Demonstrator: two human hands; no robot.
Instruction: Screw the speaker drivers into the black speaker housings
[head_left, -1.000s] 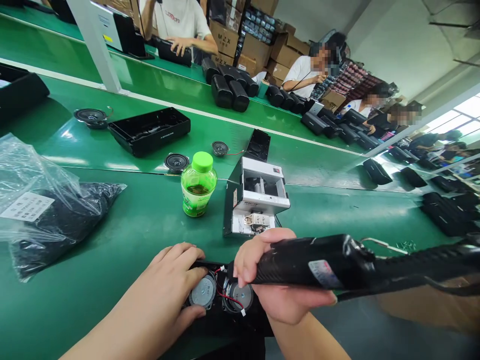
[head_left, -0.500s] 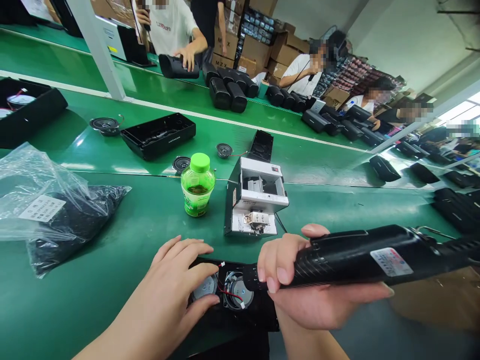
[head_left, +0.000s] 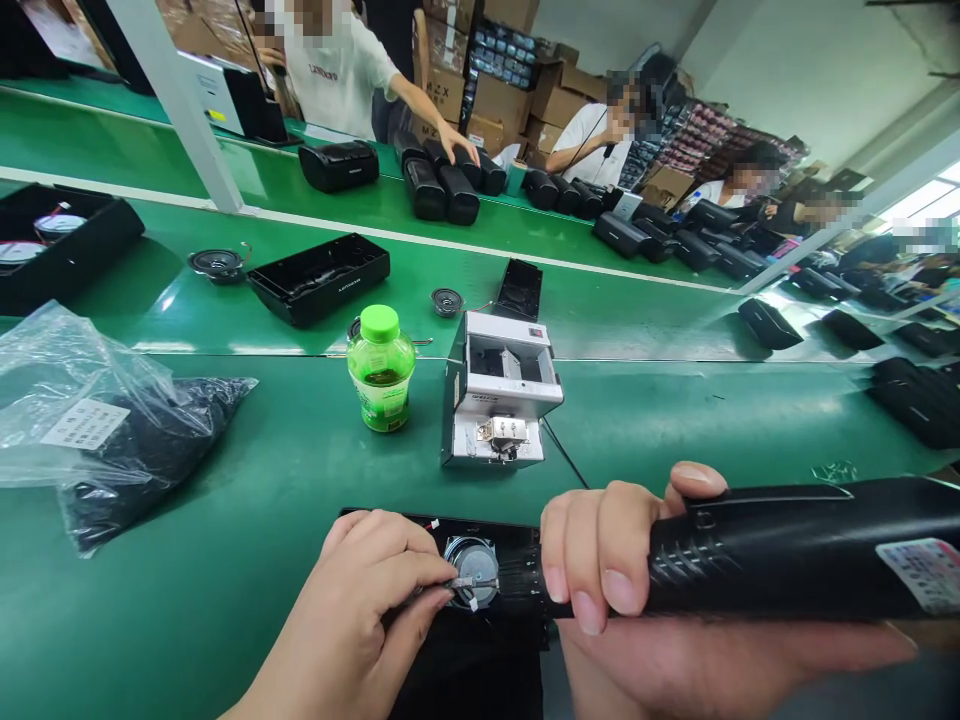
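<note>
My right hand (head_left: 600, 560) is wrapped round a black electric screwdriver (head_left: 750, 550), held level with its nose to the left. The thumb and forefinger of my left hand (head_left: 375, 590) pinch the end of the metal screwdriver bit (head_left: 478, 582); whether a screw is there is too small to tell. Below the bit lies a black speaker box (head_left: 495, 670) with a round speaker driver (head_left: 472, 562) in it. A small white plug (head_left: 433, 524) shows near its upper edge. My left hand hides the box's left part.
Ahead stand a green-capped bottle (head_left: 381, 375) and a white screw feeder (head_left: 506, 385). A plastic bag of black parts (head_left: 150, 450) lies left. Farther off are an open black housing (head_left: 322, 278), loose drivers (head_left: 216, 263) and a post (head_left: 184, 110). Co-workers (head_left: 337, 70) are across the bench.
My left hand has moved from the left driver to the bit and closed its fingers there. The screwdriver has shifted right. A co-worker's hand has left one black speaker and reached toward others.
</note>
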